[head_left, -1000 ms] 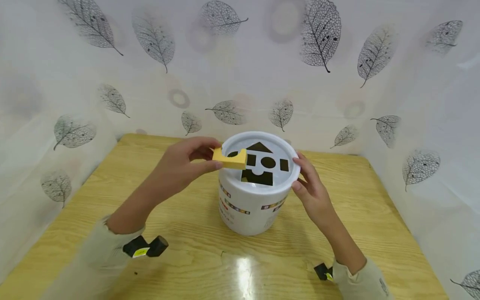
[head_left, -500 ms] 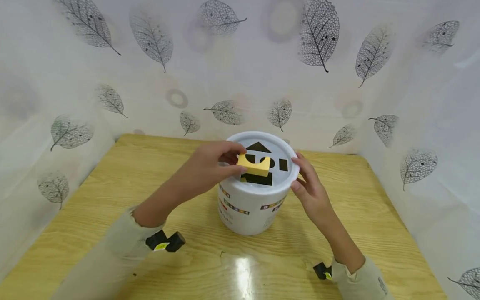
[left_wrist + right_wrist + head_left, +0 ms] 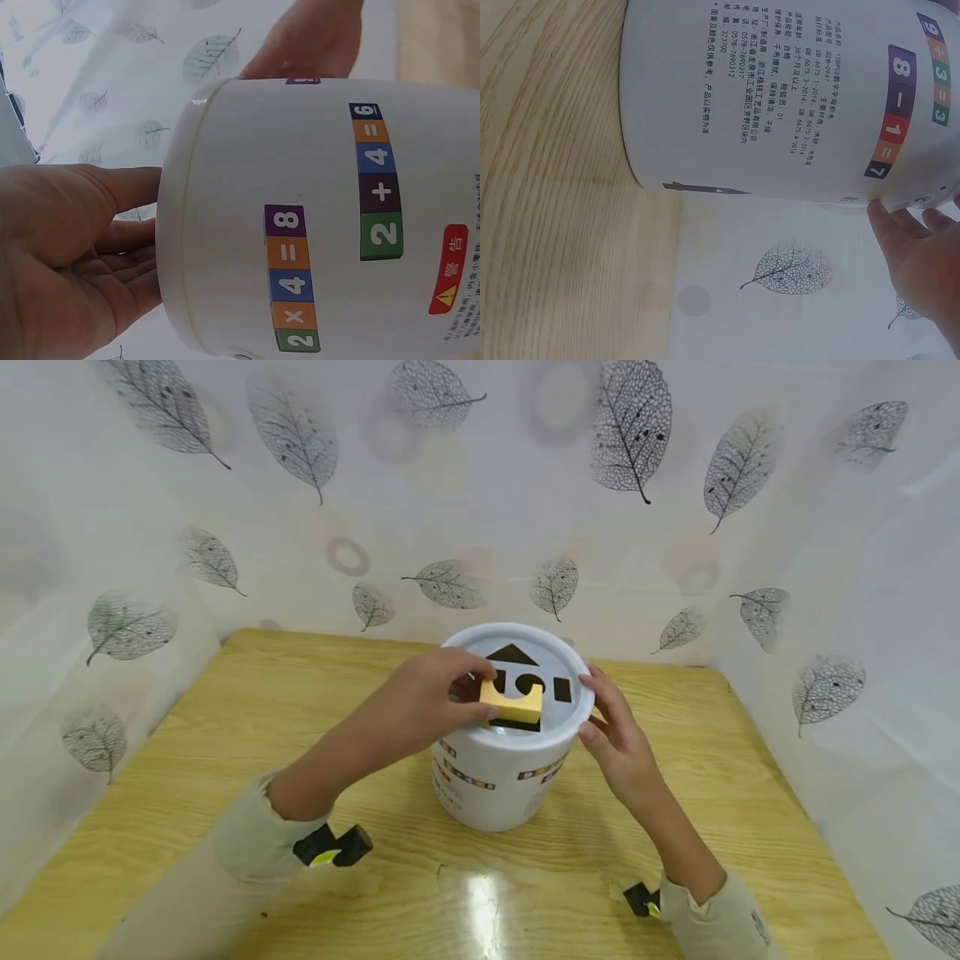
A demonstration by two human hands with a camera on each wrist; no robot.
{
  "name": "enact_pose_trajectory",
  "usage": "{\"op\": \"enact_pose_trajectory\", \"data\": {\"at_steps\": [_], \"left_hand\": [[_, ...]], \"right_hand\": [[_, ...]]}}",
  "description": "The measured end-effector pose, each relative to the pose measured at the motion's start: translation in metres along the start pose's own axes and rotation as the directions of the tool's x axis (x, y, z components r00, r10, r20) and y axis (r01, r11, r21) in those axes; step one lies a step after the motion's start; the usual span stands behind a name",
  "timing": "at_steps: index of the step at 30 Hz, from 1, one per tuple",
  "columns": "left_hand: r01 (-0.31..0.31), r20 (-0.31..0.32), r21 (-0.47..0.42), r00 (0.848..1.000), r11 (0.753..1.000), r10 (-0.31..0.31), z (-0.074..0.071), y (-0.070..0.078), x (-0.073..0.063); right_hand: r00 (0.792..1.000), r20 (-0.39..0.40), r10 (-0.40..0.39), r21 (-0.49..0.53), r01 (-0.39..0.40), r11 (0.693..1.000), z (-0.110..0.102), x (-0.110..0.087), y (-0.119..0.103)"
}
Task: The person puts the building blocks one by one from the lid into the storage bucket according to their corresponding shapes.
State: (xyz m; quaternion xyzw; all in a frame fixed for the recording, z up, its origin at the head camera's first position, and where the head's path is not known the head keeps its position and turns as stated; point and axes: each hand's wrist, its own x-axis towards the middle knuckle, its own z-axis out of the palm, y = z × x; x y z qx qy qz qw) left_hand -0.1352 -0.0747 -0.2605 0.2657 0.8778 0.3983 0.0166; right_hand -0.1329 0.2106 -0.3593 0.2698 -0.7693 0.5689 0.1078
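Note:
A white round bucket [image 3: 487, 797] stands upright on the table, its white lid [image 3: 557, 714] cut with shaped holes. Between thumb and fingers my left hand [image 3: 427, 697] pinches a yellow arch-shaped block [image 3: 512, 706] with a semicircular notch facing away from me. The block is just over the lid's front cutout and covers most of it; whether it touches the lid I cannot tell. In the left wrist view the bucket wall hides the block and fingertips. At the lid's right edge my right hand [image 3: 622, 747] grips the rim, thumb against the side.
The bucket stands on a wooden table [image 3: 360, 893]. Behind and beside the table hang pale sheets [image 3: 465, 510] printed with leaves. Small dark devices [image 3: 333, 845] are strapped to both wrists. Coloured number labels [image 3: 289, 277] run along the bucket's side.
My left hand has carried the yellow block rightward from the lid's left edge, then slightly lower over the front cutout. The right hand has kept its grip on the rim.

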Motion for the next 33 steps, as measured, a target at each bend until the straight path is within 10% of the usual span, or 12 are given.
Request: {"op": "enact_pose_trajectory", "data": {"at_steps": [24,33], "left_hand": [[0.052,0.062,0.14,0.996,0.989,-0.061,0.003,0.016,-0.002],[-0.043,-0.027,0.08,0.999,0.996,0.045,0.006,0.002,-0.007]], "right_hand": [[1.0,-0.002,0.002,0.009,-0.002,1.0,-0.001,-0.001,0.002],[1.0,-0.025,-0.014,0.015,0.014,1.0,0.0,-0.002,0.002]]}}
